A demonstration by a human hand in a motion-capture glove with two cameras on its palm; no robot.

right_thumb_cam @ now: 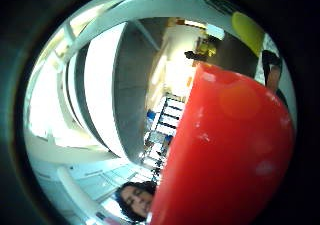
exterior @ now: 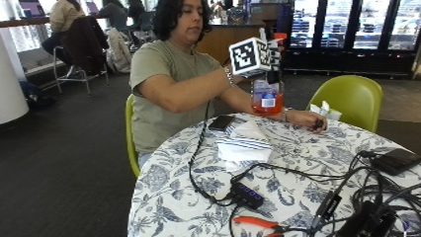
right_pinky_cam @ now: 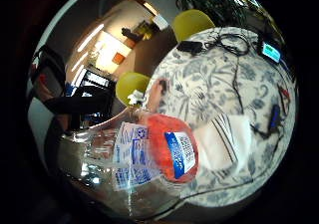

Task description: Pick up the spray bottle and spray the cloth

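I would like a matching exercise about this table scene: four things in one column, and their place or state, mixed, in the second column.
1. spray bottle
2. striped cloth
3. bare hand
4. orange pliers

a. lies flat on the table, in front of the person
b. held up above the table
c. lies at the near table edge
d. rests on the table beside the green chair

Pairs: 1-b, 2-a, 3-d, 4-c

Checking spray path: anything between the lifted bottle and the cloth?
Nothing visible. The right hand holds the bottle up above the table; the cloth lies below it, uncovered.
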